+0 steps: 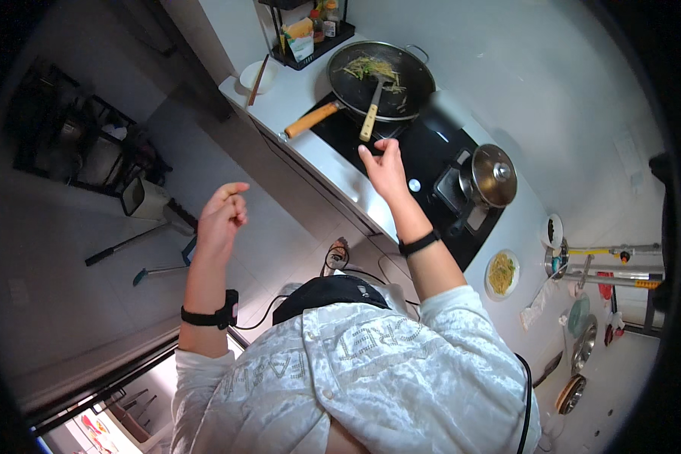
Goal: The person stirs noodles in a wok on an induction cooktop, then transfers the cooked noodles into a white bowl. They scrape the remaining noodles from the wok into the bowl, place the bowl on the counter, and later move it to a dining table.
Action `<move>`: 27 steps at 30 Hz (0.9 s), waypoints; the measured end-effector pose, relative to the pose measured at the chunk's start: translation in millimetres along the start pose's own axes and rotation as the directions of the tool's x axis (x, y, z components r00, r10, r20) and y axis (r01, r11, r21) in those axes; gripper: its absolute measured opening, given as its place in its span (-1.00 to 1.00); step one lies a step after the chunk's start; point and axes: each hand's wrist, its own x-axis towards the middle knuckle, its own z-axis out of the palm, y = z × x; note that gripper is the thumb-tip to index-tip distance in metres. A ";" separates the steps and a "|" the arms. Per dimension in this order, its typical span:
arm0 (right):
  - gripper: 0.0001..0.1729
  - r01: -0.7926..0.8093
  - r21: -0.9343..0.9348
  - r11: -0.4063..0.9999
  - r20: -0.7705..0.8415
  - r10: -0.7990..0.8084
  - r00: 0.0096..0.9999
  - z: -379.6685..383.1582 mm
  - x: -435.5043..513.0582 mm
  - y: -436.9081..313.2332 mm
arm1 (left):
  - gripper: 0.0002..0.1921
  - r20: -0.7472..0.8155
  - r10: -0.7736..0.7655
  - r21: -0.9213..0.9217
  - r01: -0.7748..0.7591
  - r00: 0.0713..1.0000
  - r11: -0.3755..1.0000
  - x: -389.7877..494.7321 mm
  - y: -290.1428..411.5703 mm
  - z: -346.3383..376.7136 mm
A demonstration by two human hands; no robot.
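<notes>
My right hand (385, 165) is just below the end of the spatula's handle, thumb and fingers apart, holding nothing. The metal spatula (370, 116) leans in a dark wok (414, 79) on the black hob, its head among shredded food with green bits (366, 67). The wok's wooden handle (312, 120) points toward the counter's front edge. Over the floor at the left, my left hand (222, 215) is raised with its fingers loosely curled; nothing shows in it. A lidded pot (494, 176) stands at the hob's right end, by a small square black pan (451, 187).
A white bowl (259, 78) with chopsticks (258, 82) across it sits at the counter's left end, beside a black rack (318, 54) of seasonings. A plate of shredded food (501, 274) lies right of the hob. Cables hang near my waist. Bin and broom are at left.
</notes>
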 end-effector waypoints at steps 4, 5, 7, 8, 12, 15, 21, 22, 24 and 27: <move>-0.37 -0.050 -0.237 0.970 -0.059 0.037 0.998 24.5 70.1 -1.1 | -0.59 -0.091 0.001 -0.067 -0.007 0.996 0.998 25.4 7.9 -39.5; -0.35 -0.098 -0.254 0.962 -0.033 0.092 0.995 28.6 79.6 2.7 | -0.59 -0.108 -0.017 -0.080 0.008 0.994 0.997 32.7 5.0 -46.7; -0.32 -0.219 -0.277 0.935 0.022 0.234 0.972 34.0 96.8 14.5 | -0.61 -0.103 -0.066 -0.106 0.056 0.992 0.993 49.3 5.0 -58.6; -0.33 -0.254 -0.247 0.935 0.036 0.271 0.962 35.9 103.2 22.2 | -0.61 -0.107 -0.102 -0.112 0.090 0.989 0.990 58.0 4.8 -65.2; -0.48 -0.264 -0.201 0.943 -0.216 0.220 0.951 23.8 115.5 39.9 | -0.66 -0.056 -0.158 -0.120 0.150 0.986 0.981 96.1 16.6 -96.1; -0.73 -0.449 0.155 0.880 -0.067 0.463 0.884 -2.2 103.1 22.5 | -0.67 -0.014 -0.183 -0.127 0.180 0.983 0.975 136.5 37.6 -118.7; -0.74 -0.504 0.682 0.530 0.138 0.584 0.800 -22.8 37.0 -52.9 | -0.71 0.086 -0.235 -0.074 0.242 0.968 0.967 220.7 72.2 -138.6; -0.69 -0.530 0.607 0.592 0.078 0.620 0.781 -21.7 32.1 -63.2 | -0.71 0.136 -0.248 -0.085 0.260 0.959 0.962 233.1 75.2 -137.2; -0.71 -0.492 0.565 0.662 0.001 0.596 0.803 -17.3 19.9 -80.7 | -0.71 0.202 -0.268 -0.089 0.291 0.942 0.953 253.9 80.9 -133.2; -0.72 -0.350 0.540 0.766 -0.138 0.490 0.861 -18.2 3.2 -95.3 | -0.72 0.242 -0.306 -0.115 0.340 0.921 0.933 268.7 82.6 -125.0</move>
